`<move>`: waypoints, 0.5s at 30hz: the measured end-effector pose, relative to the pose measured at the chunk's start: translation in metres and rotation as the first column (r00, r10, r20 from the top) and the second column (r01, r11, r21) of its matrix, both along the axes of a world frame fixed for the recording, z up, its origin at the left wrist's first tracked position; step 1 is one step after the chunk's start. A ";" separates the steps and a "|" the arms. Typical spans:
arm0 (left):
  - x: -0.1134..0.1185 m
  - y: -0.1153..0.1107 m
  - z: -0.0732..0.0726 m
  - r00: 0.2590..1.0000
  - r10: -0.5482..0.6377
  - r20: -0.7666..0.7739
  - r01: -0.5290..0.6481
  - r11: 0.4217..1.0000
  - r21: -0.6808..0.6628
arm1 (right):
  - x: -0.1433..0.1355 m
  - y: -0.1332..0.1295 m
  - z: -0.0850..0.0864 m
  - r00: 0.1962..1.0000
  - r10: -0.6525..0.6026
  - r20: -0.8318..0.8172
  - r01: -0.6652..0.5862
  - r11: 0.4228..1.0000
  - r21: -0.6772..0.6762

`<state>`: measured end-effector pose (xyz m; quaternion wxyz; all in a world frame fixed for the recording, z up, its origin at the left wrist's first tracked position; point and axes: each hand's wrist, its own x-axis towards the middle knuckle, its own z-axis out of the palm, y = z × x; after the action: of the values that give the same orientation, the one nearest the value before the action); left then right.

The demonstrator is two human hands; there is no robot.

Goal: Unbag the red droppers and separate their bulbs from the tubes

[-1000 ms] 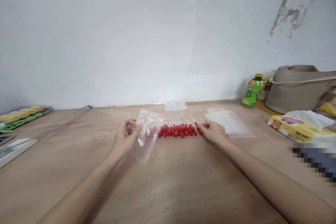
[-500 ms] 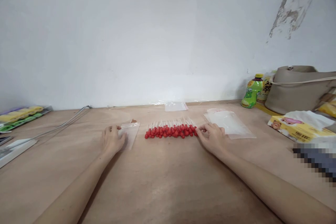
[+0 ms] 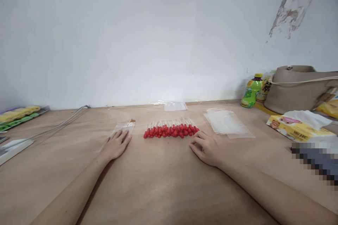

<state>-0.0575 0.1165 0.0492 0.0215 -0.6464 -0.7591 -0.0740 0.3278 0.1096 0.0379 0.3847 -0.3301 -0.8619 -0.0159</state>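
A row of pale thin sticks with red heads (image 3: 169,130) lies side by side in the middle of the table, heads toward me. My left hand (image 3: 117,145) rests flat, fingers stretched, on a small clear zip bag (image 3: 126,126) left of the row. The palm and fingers cover part of that bag. My right hand (image 3: 204,147) lies at the row's right end, its fingers loosely bent and apart, with nothing visible in them. Its knuckles are close to the last red heads; contact is unclear. Beyond it is a stack of clear zip bags (image 3: 227,122).
Another zip bag (image 3: 175,106) lies by the wall. At right stand a green bottle (image 3: 251,91), a grey-beige bag (image 3: 293,89) and a yellow tissue pack (image 3: 295,126). A grey cable (image 3: 60,125) and a tray of yellow and green pieces (image 3: 21,117) are at left.
My left hand has flattened onto the small zip bag, which has shifted slightly left. My right hand has drawn back toward me from the row's right end.
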 end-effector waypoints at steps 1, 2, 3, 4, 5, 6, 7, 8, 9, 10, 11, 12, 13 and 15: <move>-0.001 -0.001 0.001 1.000 -0.001 -0.003 0.001 1.000 0.019 | 0.000 0.000 0.000 1.000 0.002 0.001 -0.002 1.000 -0.006; -0.001 -0.002 0.003 1.000 -0.001 -0.010 0.002 0.998 0.055 | 0.000 0.000 0.000 1.000 0.000 0.003 0.000 1.000 -0.012; 0.002 -0.003 0.004 1.000 -0.009 -0.019 0.011 0.993 0.115 | 0.000 0.000 0.000 1.000 -0.001 0.007 0.001 1.000 -0.018; 0.006 -0.005 0.006 0.999 -0.029 -0.028 0.034 0.980 0.198 | -0.001 0.000 0.001 1.000 -0.002 0.013 0.002 1.000 -0.023; 0.012 -0.007 0.008 0.997 -0.064 -0.034 0.071 0.953 0.293 | -0.001 0.000 0.001 1.000 -0.004 0.017 0.005 1.000 -0.027; 0.020 -0.009 0.010 0.993 -0.114 -0.037 0.119 0.911 0.395 | -0.001 0.000 0.001 1.000 -0.007 0.019 0.008 1.000 -0.029; 0.030 -0.011 0.012 0.983 -0.178 -0.040 0.175 0.853 0.491 | -0.001 0.000 0.001 1.000 -0.010 0.022 0.010 0.999 -0.031; 0.041 -0.013 0.014 0.968 -0.249 -0.044 0.229 0.792 0.566 | -0.001 0.000 0.001 1.000 -0.013 0.025 0.014 0.999 -0.033; 0.054 -0.016 0.016 0.948 -0.314 -0.046 0.275 0.742 0.612 | -0.001 0.000 0.002 0.999 -0.016 0.028 0.017 0.999 -0.035; 0.068 -0.018 0.018 0.927 -0.369 -0.059 0.321 0.705 0.633 | -0.001 -0.001 0.002 0.999 -0.017 0.033 0.019 0.999 -0.037; 0.082 -0.021 0.019 0.905 -0.419 -0.077 0.369 0.679 0.635 | -0.001 -0.001 0.002 0.999 -0.017 0.038 0.019 0.999 -0.041; 0.096 -0.023 0.021 0.880 -0.466 -0.089 0.414 0.663 0.624 | -0.001 -0.001 0.003 0.999 -0.016 0.043 0.018 0.999 -0.046; 0.110 -0.024 0.022 0.857 -0.505 -0.102 0.456 0.651 0.607 | -0.001 -0.001 0.003 0.999 -0.016 0.045 0.018 0.999 -0.050; 0.133 -0.022 0.024 0.821 -0.558 -0.122 0.519 0.638 0.569 | -0.001 -0.001 0.003 0.999 -0.013 0.044 0.015 0.999 -0.052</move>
<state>0.0757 0.0947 0.0733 0.1691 -0.8018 -0.4722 -0.3249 0.3270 0.1083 0.0413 0.3567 -0.3458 -0.8678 -0.0030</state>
